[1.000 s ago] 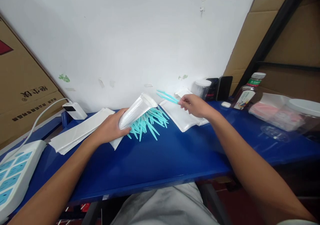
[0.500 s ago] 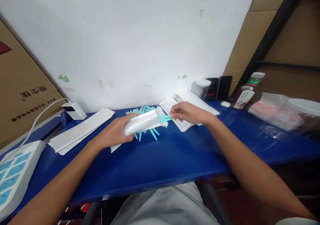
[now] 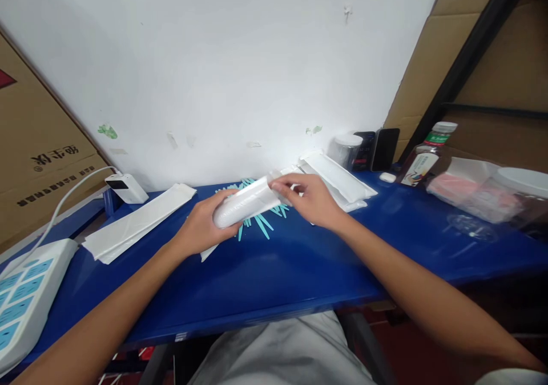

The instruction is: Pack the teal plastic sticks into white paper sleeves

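Observation:
Wrapped around the near end of a white plastic packet (image 3: 246,202), my left hand (image 3: 208,222) holds it tilted over the table. My right hand (image 3: 310,197) pinches the packet's far end, where a clear flap shows between thumb and fingers. Under and behind the packet lies a loose pile of turquoise sticks (image 3: 261,225), partly covered by it. No sticks show in my right fingers. More white packets (image 3: 338,177) lie against the wall, just beyond my right hand.
On the blue table (image 3: 274,282), flat white bags (image 3: 137,225) lie at left near a power strip (image 3: 29,294) and a white cabled device (image 3: 127,188). A jar (image 3: 345,151), phones (image 3: 384,148), a bottle (image 3: 426,157) and a pink-filled bag (image 3: 473,194) stand or lie at right.
The turquoise sticks my right hand held at the packet's mouth are now out of sight. That hand has moved slightly left onto the packet's end and grips it.

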`<action>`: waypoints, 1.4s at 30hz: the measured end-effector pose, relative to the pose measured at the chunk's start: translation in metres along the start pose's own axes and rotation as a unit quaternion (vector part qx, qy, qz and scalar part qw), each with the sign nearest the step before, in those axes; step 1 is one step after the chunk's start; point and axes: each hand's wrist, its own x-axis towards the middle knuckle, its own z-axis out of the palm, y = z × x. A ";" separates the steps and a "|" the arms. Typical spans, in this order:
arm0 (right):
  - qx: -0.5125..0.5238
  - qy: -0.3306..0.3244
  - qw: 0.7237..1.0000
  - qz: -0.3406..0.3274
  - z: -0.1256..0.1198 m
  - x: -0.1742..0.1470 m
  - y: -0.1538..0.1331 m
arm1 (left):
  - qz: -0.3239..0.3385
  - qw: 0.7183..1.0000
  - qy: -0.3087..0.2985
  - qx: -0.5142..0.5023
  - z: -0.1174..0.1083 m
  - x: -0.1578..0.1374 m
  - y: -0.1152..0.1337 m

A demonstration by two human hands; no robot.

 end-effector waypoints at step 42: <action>0.196 -0.109 0.974 0.036 0.023 -0.011 0.000 | -0.069 0.921 0.072 -0.378 0.011 0.000 0.017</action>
